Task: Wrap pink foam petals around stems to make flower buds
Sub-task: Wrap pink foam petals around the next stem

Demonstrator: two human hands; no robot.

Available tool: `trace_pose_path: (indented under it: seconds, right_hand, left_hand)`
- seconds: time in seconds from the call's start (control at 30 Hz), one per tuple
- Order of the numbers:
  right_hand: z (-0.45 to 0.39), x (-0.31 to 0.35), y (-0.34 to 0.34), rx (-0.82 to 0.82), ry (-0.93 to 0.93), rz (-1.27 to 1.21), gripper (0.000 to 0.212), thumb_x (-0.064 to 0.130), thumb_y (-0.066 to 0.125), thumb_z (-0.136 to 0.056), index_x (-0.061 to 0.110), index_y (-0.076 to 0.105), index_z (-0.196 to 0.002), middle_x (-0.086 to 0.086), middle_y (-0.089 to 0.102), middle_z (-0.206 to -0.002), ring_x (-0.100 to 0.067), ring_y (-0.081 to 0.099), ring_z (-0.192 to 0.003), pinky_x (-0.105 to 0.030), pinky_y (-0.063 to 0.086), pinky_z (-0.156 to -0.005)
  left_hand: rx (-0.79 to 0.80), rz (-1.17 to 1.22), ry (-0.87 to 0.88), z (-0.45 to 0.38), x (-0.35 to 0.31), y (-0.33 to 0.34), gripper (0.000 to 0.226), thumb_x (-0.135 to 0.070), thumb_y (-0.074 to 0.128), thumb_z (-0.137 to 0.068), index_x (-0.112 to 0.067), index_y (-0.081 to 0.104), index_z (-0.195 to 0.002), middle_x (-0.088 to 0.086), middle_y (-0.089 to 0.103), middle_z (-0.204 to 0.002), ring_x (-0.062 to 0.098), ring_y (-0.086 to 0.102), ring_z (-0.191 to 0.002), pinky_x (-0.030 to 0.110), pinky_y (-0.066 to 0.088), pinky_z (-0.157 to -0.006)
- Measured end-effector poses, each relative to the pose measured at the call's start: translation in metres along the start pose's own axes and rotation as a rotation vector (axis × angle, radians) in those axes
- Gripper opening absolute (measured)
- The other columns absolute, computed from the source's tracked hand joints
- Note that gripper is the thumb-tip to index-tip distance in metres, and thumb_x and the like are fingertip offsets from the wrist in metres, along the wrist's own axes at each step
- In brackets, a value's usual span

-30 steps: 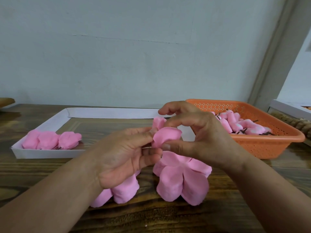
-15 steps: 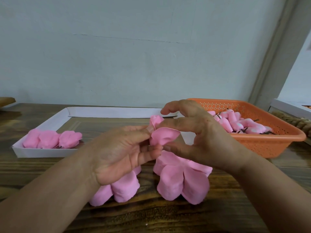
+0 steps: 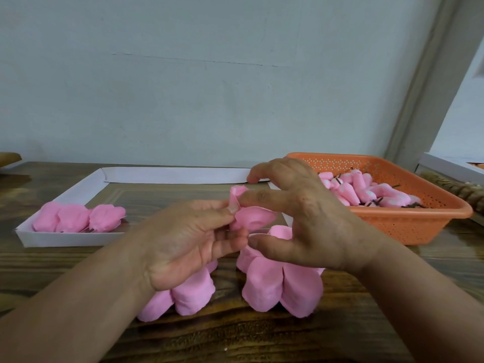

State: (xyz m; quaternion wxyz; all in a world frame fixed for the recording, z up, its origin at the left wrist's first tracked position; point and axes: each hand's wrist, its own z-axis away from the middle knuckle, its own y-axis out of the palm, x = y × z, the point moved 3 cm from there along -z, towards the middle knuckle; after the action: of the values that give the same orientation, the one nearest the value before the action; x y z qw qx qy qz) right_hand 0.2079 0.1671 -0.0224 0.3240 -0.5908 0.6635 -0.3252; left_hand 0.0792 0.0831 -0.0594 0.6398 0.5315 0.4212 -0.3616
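Pale blue-grey wall behind, dark wood counter in front. Left hand fingers curl round a half-wrapped pink foam bud, thumb and forefinger pinching it; stem hidden. Right hand pinches a loose pink petal between forefinger and thumb, pressed against the bud, other fingers raised and bent. Both hands are held above the counter, centre. Below them lie two piles of pink foam petals: one under the left hand, one under the right. White paper tray to the left holds a few pink flower pieces. Orange perforated basket to the right holds finished pink buds with dark stems.
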Motion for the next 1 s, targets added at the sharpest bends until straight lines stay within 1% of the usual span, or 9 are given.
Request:
trace_pose_path:
  seconds: [0.1,0.17,0.3,0.4,0.57,0.7,0.87,0.93,1.0]
  right_hand:
    - [-0.0012,-0.0001,-0.0015,0.03,0.039,-0.142,0.045,0.045,0.062,-0.076,0.016,0.07,-0.11,-0.007,0.057,-0.113,-0.022,0.054,-0.103,-0.044,0.04,-0.091]
    - [-0.0021,0.0004,-0.0019,0.039,0.051,-0.215,0.045,0.047,0.056,-0.078,0.015,0.071,-0.107,-0.006,0.056,-0.11,-0.02,0.054,-0.102,-0.04,0.039,-0.093]
    - [-0.0022,-0.0002,-0.0031,0.01,0.117,-0.304,0.034,0.035,0.067,-0.075,0.016,0.073,-0.102,-0.001,0.057,-0.108,-0.016,0.052,-0.103,-0.034,0.037,-0.094]
    - [-0.0019,-0.0015,-0.0042,-0.024,0.155,-0.357,0.03,0.027,0.071,-0.07,0.014,0.074,-0.096,0.001,0.058,-0.105,-0.014,0.052,-0.101,-0.026,0.038,-0.09]
    - [-0.0023,-0.0005,-0.0028,-0.037,0.127,-0.333,0.022,0.027,0.073,-0.069,0.013,0.074,-0.086,0.0,0.058,-0.097,-0.019,0.054,-0.096,-0.032,0.041,-0.085]
    - [-0.0028,0.0012,-0.004,-0.066,0.061,-0.311,0.015,0.021,0.073,-0.071,0.012,0.073,-0.084,0.0,0.061,-0.09,-0.018,0.055,-0.087,-0.032,0.041,-0.082]
    - [-0.0038,0.0044,-0.0053,-0.058,0.008,-0.302,0.029,0.013,0.071,-0.072,0.013,0.07,-0.102,0.004,0.068,-0.095,-0.017,0.059,-0.088,-0.034,0.044,-0.084]
    - [-0.0045,0.0048,-0.004,-0.028,-0.002,-0.302,0.026,0.014,0.071,-0.073,0.013,0.072,-0.099,0.0,0.07,-0.092,-0.019,0.06,-0.086,-0.037,0.044,-0.084]
    - [-0.0047,0.0033,-0.004,-0.016,0.03,-0.336,0.019,0.017,0.069,-0.074,0.012,0.073,-0.092,0.0,0.069,-0.087,-0.016,0.059,-0.084,-0.035,0.044,-0.083]
  left_hand:
    - [0.002,-0.026,-0.005,-0.0002,0.0002,0.0009,0.021,-0.015,0.063,-0.072,-0.006,0.077,-0.083,0.008,0.066,-0.078,0.01,0.062,-0.065,0.019,0.057,-0.059]
    - [-0.027,-0.025,-0.017,-0.0002,0.0016,0.0013,0.018,-0.011,0.061,-0.074,-0.003,0.075,-0.083,0.009,0.065,-0.08,0.01,0.061,-0.065,0.019,0.057,-0.059]
    - [-0.087,-0.032,-0.016,0.0022,0.0011,0.0052,0.012,-0.003,0.059,-0.076,0.002,0.069,-0.081,0.008,0.059,-0.061,0.008,0.055,-0.048,0.016,0.05,-0.044]
    - [-0.15,-0.03,-0.022,0.0024,0.0,0.0047,0.012,0.004,0.052,-0.086,0.004,0.06,-0.094,0.008,0.054,-0.056,0.01,0.052,-0.043,0.015,0.047,-0.04]
    - [-0.213,-0.049,-0.01,0.0014,-0.0005,0.0038,0.016,0.001,0.051,-0.088,0.002,0.058,-0.102,0.006,0.052,-0.055,0.009,0.05,-0.042,0.015,0.045,-0.038]
    - [-0.236,-0.072,0.0,0.0023,-0.001,0.0047,0.014,-0.002,0.052,-0.09,0.002,0.059,-0.102,0.005,0.051,-0.055,0.008,0.05,-0.041,0.014,0.044,-0.037]
    - [-0.24,-0.122,-0.016,0.0046,-0.0022,0.0055,0.01,-0.001,0.053,-0.09,0.001,0.062,-0.095,0.006,0.05,-0.057,0.008,0.05,-0.041,0.014,0.042,-0.036]
    - [-0.204,-0.16,-0.016,0.0055,-0.002,0.0074,0.007,-0.002,0.059,-0.086,-0.001,0.066,-0.086,0.005,0.05,-0.059,0.007,0.049,-0.042,0.014,0.042,-0.037]
    - [-0.16,-0.189,-0.015,0.0062,-0.0013,0.0088,0.007,-0.004,0.065,-0.079,-0.004,0.07,-0.076,0.004,0.052,-0.06,0.007,0.048,-0.044,0.014,0.042,-0.039]
